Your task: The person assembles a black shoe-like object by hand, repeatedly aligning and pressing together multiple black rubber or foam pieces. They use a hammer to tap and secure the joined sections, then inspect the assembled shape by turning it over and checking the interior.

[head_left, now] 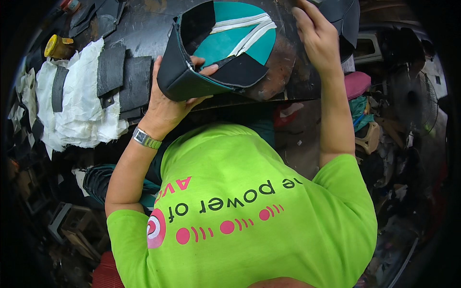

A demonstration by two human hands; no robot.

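Both hands up at a dark workbench, the left one gripping a shoe upper.

The left hand [165, 103] clasps a black-and-teal shoe upper [221, 48] with pale stripes, thumb on its edge, held over the black bench [144, 29]. The right hand [314, 36] rests on another dark piece [343, 19] that is cut off by the top edge; whether it grips it cannot be told. Black cut pieces [122, 77] lie on white cloth [79, 110] to the left, near a yellow-lidded jar [56, 46]. The floor clutter is too dim to make out.
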